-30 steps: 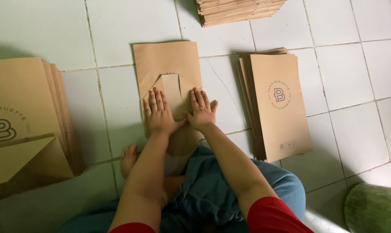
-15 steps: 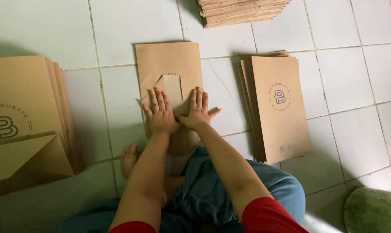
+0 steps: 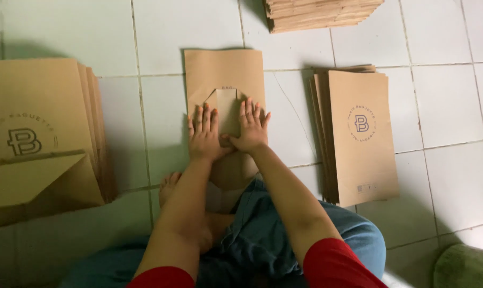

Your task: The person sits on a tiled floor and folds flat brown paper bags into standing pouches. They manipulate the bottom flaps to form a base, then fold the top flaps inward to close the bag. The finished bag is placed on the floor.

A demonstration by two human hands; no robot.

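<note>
Head view. The person sat on the white tiled floor with a flat brown kraft-paper bag lying directly ahead, its folded bottom flap turned toward the knees. The left hand and right hand lay side by side, palms down and fingers spread, grasping nothing; both pressed flat on the flap, apparently to hold the fold down against the floor. A neat stack of finished printed brown bags stood just right of the hands, a second stack lay to the left, and a pile of brown paper sheets sat beyond. Compared with half a second earlier, the right thumb had drawn in and both hands sat slightly closer together.
</note>
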